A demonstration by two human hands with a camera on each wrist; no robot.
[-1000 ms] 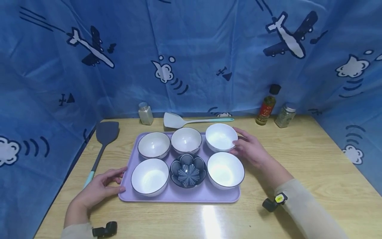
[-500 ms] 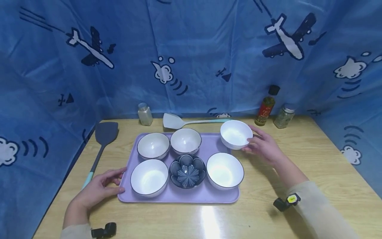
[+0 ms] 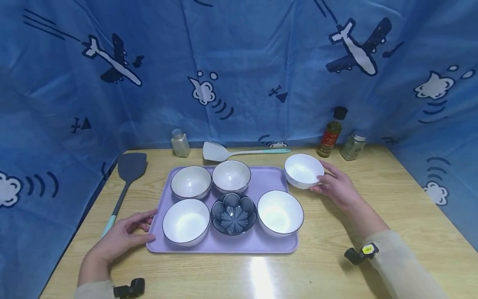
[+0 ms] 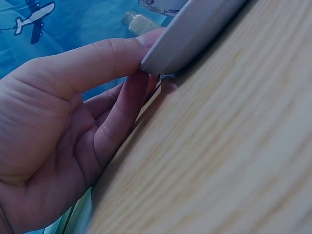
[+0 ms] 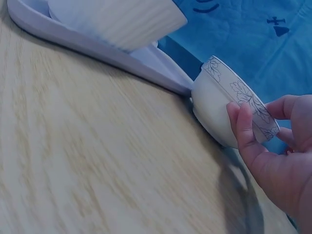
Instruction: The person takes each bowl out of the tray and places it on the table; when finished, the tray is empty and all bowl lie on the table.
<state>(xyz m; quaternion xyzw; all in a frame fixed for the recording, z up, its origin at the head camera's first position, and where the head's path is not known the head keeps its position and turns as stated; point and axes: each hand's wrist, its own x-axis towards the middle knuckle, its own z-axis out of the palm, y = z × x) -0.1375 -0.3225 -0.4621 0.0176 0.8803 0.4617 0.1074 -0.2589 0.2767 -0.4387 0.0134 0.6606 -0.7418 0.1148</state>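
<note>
My right hand [image 3: 337, 187] grips the rim and side of a white bowl [image 3: 303, 171] just off the back right corner of the purple tray [image 3: 224, 248]. In the right wrist view this bowl [image 5: 219, 107] shows a leaf pattern outside and tilts close over the wood, beside the tray's end. My left hand [image 3: 121, 236] pinches the tray's left edge, thumb above and fingers below in the left wrist view. Two white bowls, a left one [image 3: 191, 182] and a middle one [image 3: 231, 175], sit in the back row. In front stand a white bowl [image 3: 186, 220], a dark flower-shaped bowl [image 3: 234, 214] and another white bowl [image 3: 280, 211].
Behind the tray lies a pale turner [image 3: 216, 152], with a glass shaker [image 3: 181, 143] to its left. A dark turner [image 3: 132, 166] lies at the left. A red-labelled bottle [image 3: 330, 135] and a spice jar [image 3: 353, 145] stand back right, before the blue curtain [image 3: 239, 62].
My right hand has carried the white bowl rightward from the tray's back right spot, past its edge, and slightly lowered it. My left hand keeps its place at the tray.
</note>
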